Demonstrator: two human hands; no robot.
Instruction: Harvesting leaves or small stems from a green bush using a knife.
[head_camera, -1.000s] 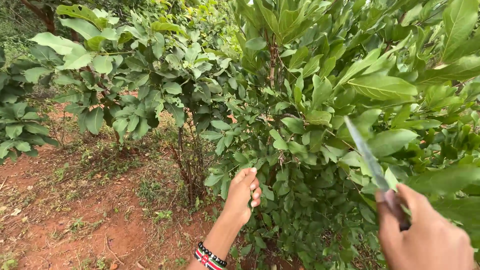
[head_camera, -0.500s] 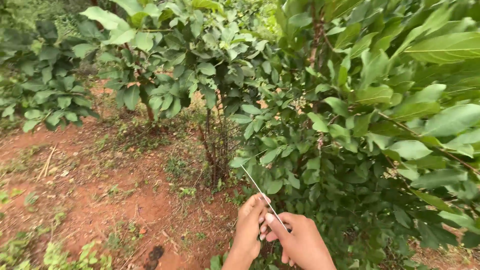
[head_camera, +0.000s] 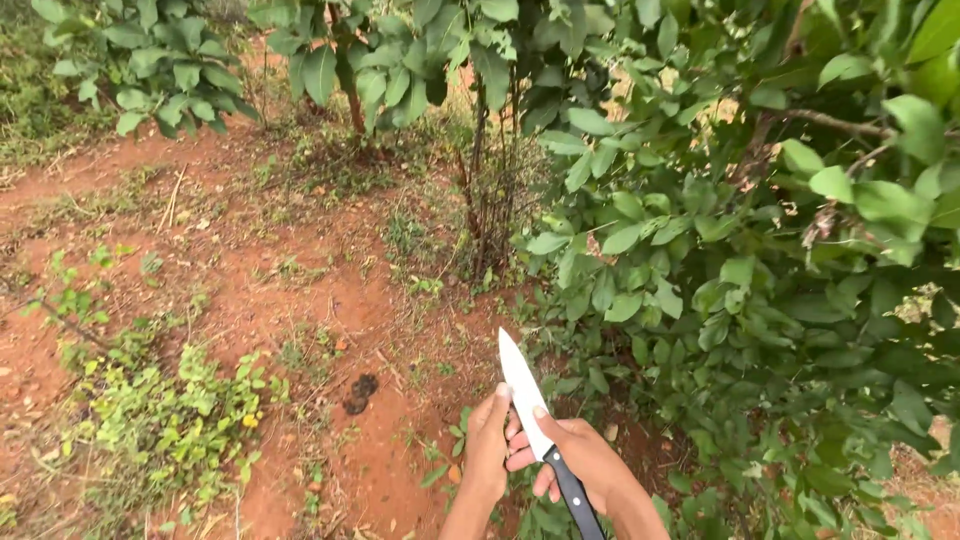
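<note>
Knife (head_camera: 535, 425) sits low in the middle of the view, over red soil, its pale blade pointing up and slightly left and its black handle running down toward the bottom edge. Going from the left: a patch of low weeds (head_camera: 165, 405) spreads over the red dirt ground (head_camera: 300, 290), and a small dark clump (head_camera: 358, 392) lies on bare soil a little right of it. Next comes the left hand (head_camera: 487, 445), raised beside the blade with its fingers (head_camera: 500, 405) held together and resting against the flat of the steel on its left side. Just right of that, the right hand (head_camera: 585, 462) is wrapped about the handle where it meets the blade, its thumb laid along the lower blade and its fingers curled closed on the grip. Furthest right, a leafy bush (head_camera: 760, 270) fills the frame, with thin bare stems (head_camera: 490, 190) rising at its left edge.
</note>
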